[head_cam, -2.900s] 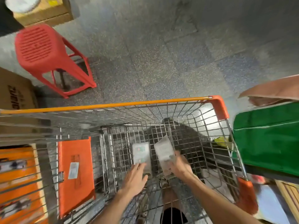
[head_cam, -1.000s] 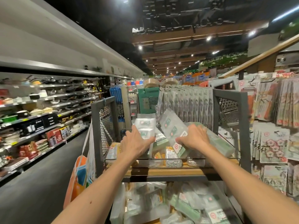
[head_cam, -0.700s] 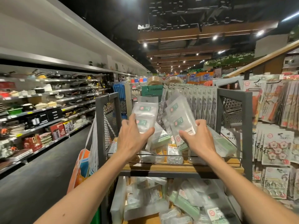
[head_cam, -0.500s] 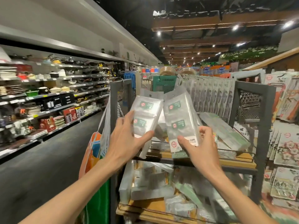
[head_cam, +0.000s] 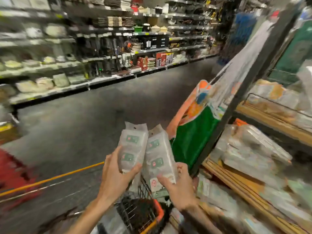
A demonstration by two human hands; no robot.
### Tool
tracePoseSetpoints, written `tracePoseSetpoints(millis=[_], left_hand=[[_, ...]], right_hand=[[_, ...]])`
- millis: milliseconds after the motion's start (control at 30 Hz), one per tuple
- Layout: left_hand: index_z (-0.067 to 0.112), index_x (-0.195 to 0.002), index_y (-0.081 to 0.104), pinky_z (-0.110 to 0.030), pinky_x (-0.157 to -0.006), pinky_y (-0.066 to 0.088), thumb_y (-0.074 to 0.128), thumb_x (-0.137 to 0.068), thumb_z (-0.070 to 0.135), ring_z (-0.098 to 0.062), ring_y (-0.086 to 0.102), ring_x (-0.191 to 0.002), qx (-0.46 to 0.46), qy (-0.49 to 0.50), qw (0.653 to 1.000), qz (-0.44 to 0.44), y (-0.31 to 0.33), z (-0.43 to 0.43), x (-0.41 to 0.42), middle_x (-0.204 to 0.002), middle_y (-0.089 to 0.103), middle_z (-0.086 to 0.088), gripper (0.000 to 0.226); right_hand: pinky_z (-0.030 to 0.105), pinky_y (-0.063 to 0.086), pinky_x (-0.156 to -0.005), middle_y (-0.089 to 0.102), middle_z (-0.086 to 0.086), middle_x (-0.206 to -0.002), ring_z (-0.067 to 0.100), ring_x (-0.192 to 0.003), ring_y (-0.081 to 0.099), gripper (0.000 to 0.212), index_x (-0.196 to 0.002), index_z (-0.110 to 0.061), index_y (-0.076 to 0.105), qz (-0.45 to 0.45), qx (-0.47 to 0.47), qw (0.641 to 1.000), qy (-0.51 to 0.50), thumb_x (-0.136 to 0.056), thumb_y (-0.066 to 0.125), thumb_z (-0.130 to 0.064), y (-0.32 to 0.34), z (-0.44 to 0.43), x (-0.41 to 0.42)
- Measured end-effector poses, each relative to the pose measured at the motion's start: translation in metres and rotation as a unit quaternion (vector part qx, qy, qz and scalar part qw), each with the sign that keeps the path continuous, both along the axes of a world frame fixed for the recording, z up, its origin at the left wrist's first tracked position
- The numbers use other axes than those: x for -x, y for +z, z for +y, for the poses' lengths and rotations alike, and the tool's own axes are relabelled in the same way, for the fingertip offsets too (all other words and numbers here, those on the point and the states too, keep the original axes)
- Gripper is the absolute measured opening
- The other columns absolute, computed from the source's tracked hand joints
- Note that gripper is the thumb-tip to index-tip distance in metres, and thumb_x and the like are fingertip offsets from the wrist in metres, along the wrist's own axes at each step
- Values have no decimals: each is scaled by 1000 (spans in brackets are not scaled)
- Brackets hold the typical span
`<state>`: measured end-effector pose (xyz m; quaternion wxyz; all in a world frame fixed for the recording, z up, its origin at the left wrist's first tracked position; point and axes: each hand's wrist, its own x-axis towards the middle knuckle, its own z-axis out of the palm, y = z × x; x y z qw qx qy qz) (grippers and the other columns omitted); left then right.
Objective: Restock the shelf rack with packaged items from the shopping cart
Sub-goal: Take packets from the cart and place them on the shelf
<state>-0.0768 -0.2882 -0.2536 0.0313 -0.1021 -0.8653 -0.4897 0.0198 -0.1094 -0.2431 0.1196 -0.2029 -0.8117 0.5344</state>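
**Lowered, not yet shelved**

Left packet (head_cam: pixel 132 147) and right packet (head_cam: pixel 159 157) have dropped from upper shelf to lower centre, over the shopping cart (head_cam: pixel 135 213). Left hand (head_cam: pixel 116 176) and right hand (head_cam: pixel 179 188) each clasp one; shelf rack (head_cam: pixel 238 102), right, awaits both.

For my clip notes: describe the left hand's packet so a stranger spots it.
Above the orange-rimmed shopping cart, two hands hold clear packets. The left packet, gripped by the left hand, stands higher and farther from the shelf rack than the right packet in the right hand.
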Motion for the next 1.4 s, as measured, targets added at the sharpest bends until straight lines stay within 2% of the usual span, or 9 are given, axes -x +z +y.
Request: tracePoseSetpoints(millis=[300,533,667,833,933,1033,1133,1200,1400], left_hand=[[24,-146,32,-27,-98,37,80,-70,48,-18,45,-127,-8,165,951,-261,-177,-140,-5,-142,41,1,93],[18,-153,18,-42,-112,28,72,-80,50,-28,29,-141,51,229,859,-456,-298,-197,-27,-150,37,-6,96],[25,-150,19,-48,-107,33,68,-65,67,-35,31,-136,89,242,834,-488,-364,-213,-20,-145,38,-12,106],[17,-153,10,-39,-106,31,78,-73,46,-32,27,-133,85,226,833,-498,-413,-210,-33,-144,28,-19,109],[18,-153,4,-36,-103,31,76,-77,45,-32,26,-134,88,208,832,-506,-434,-212,-43,-144,23,-18,108],[22,-149,9,-41,-89,44,76,-70,57,-33,46,-112,109,192,837,-502,-451,-221,-46,-124,37,-13,110],[21,-145,14,-37,-77,50,78,-68,56,-19,51,-93,134,151,834,-513,-454,-230,-43,-118,47,-9,106],[26,-143,17,-33,-75,46,74,-72,57,-16,50,-97,140,122,837,-515,-453,-236,-42,-123,50,-4,96],[33,-140,31,-54,-102,43,56,-73,73,-23,50,-125,165,33,838,-518,-430,-251,-35,-144,46,-1,82]], right_hand=[[37,55,-76,63,0,-97,9,-84,64,36,-103,-17,46,-185,-28,963,194,-84,72,-34,-157,-123,69],[27,47,-84,54,7,-124,25,-109,53,40,-116,-15,42,-413,-67,883,213,-87,67,-27,-294,-201,91],[32,40,-97,53,7,-132,25,-120,51,50,-131,-11,39,-478,-97,849,202,-91,60,-33,-350,-223,110],[21,47,-72,61,7,-119,22,-101,63,60,-131,-11,50,-509,-105,829,208,-79,70,-32,-416,-215,101],[1,34,-54,47,7,-109,8,-77,48,49,-127,-2,44,-505,-146,827,197,-85,66,-14,-440,-210,91],[10,36,-77,45,10,-127,17,-99,44,37,-131,-8,43,-492,-211,803,262,-97,50,-21,-455,-210,89],[9,48,-62,40,10,-124,14,-92,50,36,-131,-8,33,-518,-226,783,261,-99,46,-17,-454,-217,94],[22,54,-71,40,12,-125,22,-101,52,43,-131,-11,31,-509,-246,789,242,-95,51,-23,-453,-219,99],[15,46,-44,63,7,-107,11,-68,57,26,-112,-17,44,-480,-242,810,235,-94,51,-34,-398,-219,107]])
